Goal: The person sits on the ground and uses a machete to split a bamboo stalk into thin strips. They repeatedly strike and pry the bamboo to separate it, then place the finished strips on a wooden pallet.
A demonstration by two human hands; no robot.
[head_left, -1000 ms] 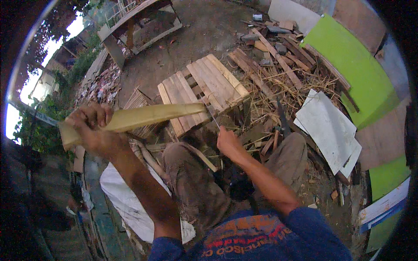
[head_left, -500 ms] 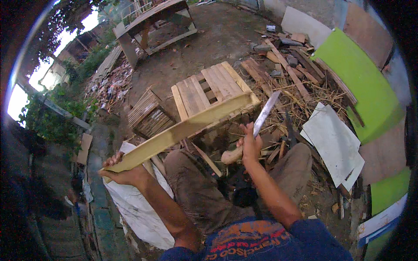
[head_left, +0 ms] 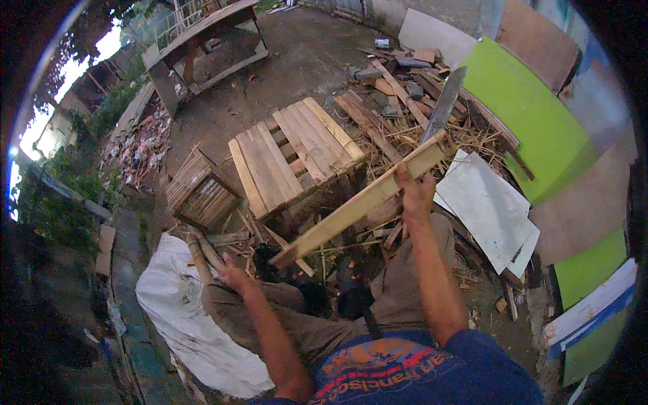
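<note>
A long, flat, pale yellow wooden strip [head_left: 351, 210] slants across before the knees, clamped in the right hand [head_left: 417, 194], a straight grey metal blade [head_left: 445, 104] showing past its far end, while the left hand [head_left: 237, 276], its grip impossible to tell, is beside round tan wooden poles [head_left: 199, 260], nearer than the slatted light-brown wooden crate [head_left: 265, 164].

Slat-topped stand [head_left: 266, 160] at centre, scrap-wood pile [head_left: 405, 94] behind it to the right.
A slatted crate [head_left: 202, 187] sits just left of the stand, a workbench [head_left: 202, 28] farther back. A plank [head_left: 351, 210] in the right hand [head_left: 416, 196] slants before the stand. A sack [head_left: 179, 324] lies beside the left leg [head_left: 233, 310]; flat sheets [head_left: 486, 209] lie right of the plank, panels [head_left: 533, 115] beyond.
</note>
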